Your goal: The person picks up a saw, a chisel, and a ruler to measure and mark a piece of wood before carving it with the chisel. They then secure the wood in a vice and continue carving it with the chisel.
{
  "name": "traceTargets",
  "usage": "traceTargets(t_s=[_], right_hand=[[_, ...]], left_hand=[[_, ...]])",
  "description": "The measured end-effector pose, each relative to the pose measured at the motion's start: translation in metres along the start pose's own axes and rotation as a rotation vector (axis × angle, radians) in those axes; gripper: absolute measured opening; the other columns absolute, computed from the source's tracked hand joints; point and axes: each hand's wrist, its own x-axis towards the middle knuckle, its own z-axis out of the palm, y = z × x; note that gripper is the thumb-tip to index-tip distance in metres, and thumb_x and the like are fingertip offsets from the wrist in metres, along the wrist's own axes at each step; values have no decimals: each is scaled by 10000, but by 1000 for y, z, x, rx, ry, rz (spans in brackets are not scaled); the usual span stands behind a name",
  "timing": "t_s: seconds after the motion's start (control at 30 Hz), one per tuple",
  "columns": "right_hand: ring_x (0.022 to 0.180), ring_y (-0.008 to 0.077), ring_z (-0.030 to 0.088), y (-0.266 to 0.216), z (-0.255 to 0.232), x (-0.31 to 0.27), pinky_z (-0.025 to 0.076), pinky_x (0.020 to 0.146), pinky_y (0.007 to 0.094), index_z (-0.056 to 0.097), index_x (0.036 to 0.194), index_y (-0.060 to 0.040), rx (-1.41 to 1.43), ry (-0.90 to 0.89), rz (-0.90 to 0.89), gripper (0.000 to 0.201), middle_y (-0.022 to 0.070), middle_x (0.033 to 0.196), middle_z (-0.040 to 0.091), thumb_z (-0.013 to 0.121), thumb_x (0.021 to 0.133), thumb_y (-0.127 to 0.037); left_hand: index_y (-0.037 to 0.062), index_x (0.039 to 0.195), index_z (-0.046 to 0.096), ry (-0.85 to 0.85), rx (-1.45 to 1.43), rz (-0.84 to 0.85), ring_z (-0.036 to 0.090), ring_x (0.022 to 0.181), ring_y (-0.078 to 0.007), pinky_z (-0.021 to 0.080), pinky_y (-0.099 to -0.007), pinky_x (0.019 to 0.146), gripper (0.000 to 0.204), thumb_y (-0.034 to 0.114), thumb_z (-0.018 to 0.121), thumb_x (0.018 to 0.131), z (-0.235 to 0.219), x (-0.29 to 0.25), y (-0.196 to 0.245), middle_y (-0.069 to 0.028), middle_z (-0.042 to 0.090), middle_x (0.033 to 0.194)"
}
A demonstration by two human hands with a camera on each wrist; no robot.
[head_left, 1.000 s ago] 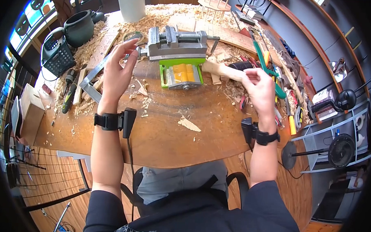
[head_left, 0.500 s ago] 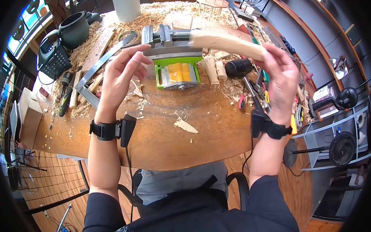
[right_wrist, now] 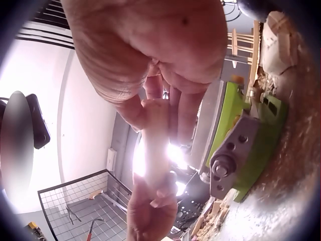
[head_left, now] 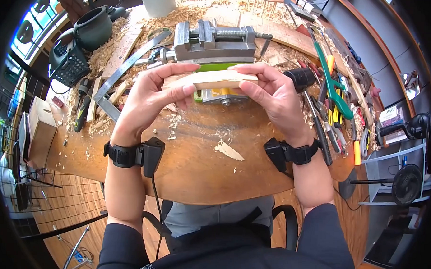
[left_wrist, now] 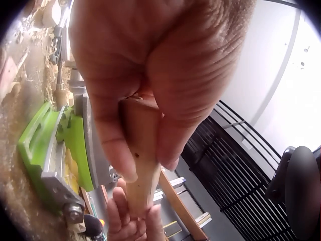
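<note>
A pale, roughly carved stick of wood [head_left: 217,78] is held level above the bench, in front of the vise. My left hand [head_left: 148,96] pinches its left end between thumb and fingers. At the other end my right hand [head_left: 281,99] grips it the same way. The left wrist view shows the wood piece [left_wrist: 140,150] end-on with a small dark spot on its side. Behind it stand a grey metal vise [head_left: 214,44] and a green-framed clamp with yellow pads [left_wrist: 55,145], partly hidden by the wood and hands.
Wood shavings cover the back of the bench [head_left: 195,171]. A metal square [head_left: 127,67] and a screwdriver [head_left: 82,113] lie left. To the right are a black-headed mallet [head_left: 300,78], a green-handled saw [head_left: 338,93] and several other tools. One flat wood chip [head_left: 229,151] lies near the front.
The right hand lifted the wood piece from the right side of the vise and brought it to the middle. The left hand moved in and took hold of its left end.
</note>
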Motion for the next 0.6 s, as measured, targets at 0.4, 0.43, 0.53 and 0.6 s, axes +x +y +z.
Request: traceTargets(t_s=[0.4,0.43,0.53,0.6], right_hand=[[997,146,642,-3,-5,0,534,890,272,565,1208,72,111,3,-41,343,145,1120,654,652,925,-100],[997,146,642,-3,-6,0,534,890,272,565,1208,72,111,1,-42,343,145,1120,654,652,925,-100],[985,141,641,-2,-8,0,530,887,271,568,1206,68,84,6,-22,350,140,1109,657,657,924,-120],[980,141,641,0,-10,-1,531,881,269,569,1206,67,66,8,2,353,140,1100,660,658,924,-126]], left_hand=[[-42,1130,626,26,84,45,647,819,-89,559,-225,696,386,77,789,802,12,0,-2,-69,677,1013],[-43,1124,624,29,54,78,651,798,-91,559,-223,679,376,72,785,805,14,0,-3,-70,677,1009],[-34,1181,591,-1,50,22,648,713,-104,559,-225,638,411,66,759,820,15,0,-2,-90,676,937],[-36,1176,593,-2,44,-5,651,710,-107,561,-226,638,401,63,755,823,15,-1,0,-91,678,942]])
